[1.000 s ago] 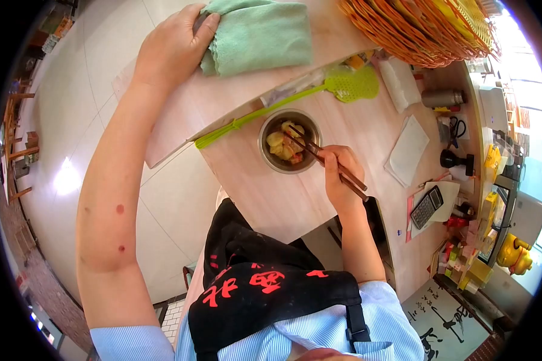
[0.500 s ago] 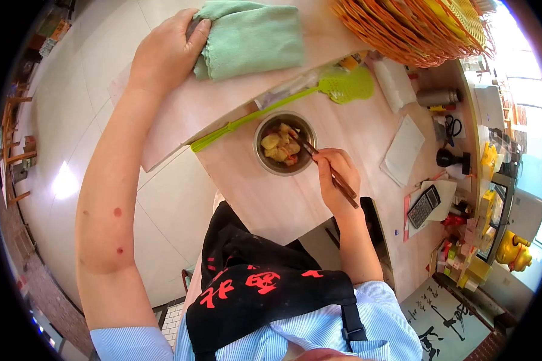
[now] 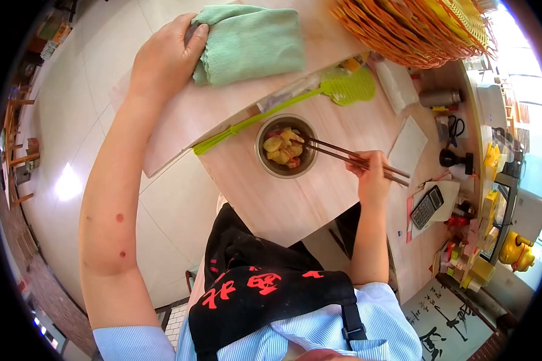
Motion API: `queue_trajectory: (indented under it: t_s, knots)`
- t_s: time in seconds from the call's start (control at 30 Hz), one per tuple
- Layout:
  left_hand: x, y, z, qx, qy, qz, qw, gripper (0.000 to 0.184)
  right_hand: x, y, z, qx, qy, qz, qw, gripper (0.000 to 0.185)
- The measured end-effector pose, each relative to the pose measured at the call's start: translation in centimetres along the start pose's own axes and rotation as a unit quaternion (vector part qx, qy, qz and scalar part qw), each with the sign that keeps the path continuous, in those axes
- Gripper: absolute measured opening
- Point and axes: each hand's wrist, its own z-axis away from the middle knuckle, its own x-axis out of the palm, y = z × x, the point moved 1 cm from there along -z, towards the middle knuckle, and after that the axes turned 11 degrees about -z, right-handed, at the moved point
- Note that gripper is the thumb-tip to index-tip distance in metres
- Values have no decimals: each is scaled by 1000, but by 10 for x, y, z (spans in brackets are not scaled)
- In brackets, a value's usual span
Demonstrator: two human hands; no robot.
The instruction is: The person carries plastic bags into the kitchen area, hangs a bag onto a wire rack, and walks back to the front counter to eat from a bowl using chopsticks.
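My right hand (image 3: pixel 370 171) is closed round a pair of dark brown chopsticks (image 3: pixel 337 150), whose tips reach into a round metal bowl (image 3: pixel 309 161). Yellowish chunks of food with some red bits (image 3: pixel 281 146) lie inside the bowl. At the upper left, my left hand (image 3: pixel 168 54) rests at the raised counter's edge, its thumb against a folded green cloth (image 3: pixel 250 45). Something dark shows between that thumb and the fingers, too hidden to name.
A green fly swatter (image 3: pixel 349 87) lies behind the bowl. Woven baskets (image 3: pixel 412 30) are stacked at the upper right. White paper (image 3: pixel 408 147), a calculator (image 3: pixel 427 207), scissors (image 3: pixel 456 127) and a metal flask (image 3: pixel 439 97) are on the right.
My right hand has moved right, away from the bowl, and the chopsticks now lie flatter, with more of their length showing. My left hand has stayed at the cloth.
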Motion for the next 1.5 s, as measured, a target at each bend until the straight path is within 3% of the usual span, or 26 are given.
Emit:
queue_trajectory:
  t_s: [0.13, 0.23, 0.5, 0.9, 1.03, 1.13, 1.23, 1.33, 1.43, 1.5]
  knots:
    - [-4, 4, 0, -8, -9, 13, 1000, 39, -9, -30, 4, 15, -45, -199, 979, 30]
    - [-5, 6, 0, -7, -15, 5, 1000, 39, -4, -56, 8, 34, -149, -340, 928, 30]
    - [-7, 5, 2, 0, -10, 1, 1000, 40, 45, -100, 33, 40, -309, -477, 822, 33]
    - [-9, 9, 0, -8, -4, 13, 1000, 37, 62, -119, 57, 75, -404, -501, 762, 29]
    - [-9, 11, -3, 5, 14, 19, 1000, 37, 28, -89, 26, 106, -295, -580, 752, 29]
    - [-6, 6, -1, 7, -5, -9, 1000, 39, 12, -44, 23, 19, -66, -329, 942, 32]
    - [-9, 4, -2, 0, -30, -8, 1000, 40, 7, -1, 26, 42, -80, -168, 982, 34]
    - [-4, 4, -1, 1, -13, -7, 1000, 40, 9, 44, 27, 66, -13, -97, 993, 36]
    - [-5, 4, 0, 8, -11, -14, 1000, 39, 1, 84, 20, 68, 0, -80, 994, 33]
    - [-5, 5, 0, -1, -17, -25, 1000, 38, -14, 122, 9, 70, 9, 0, 998, 35]
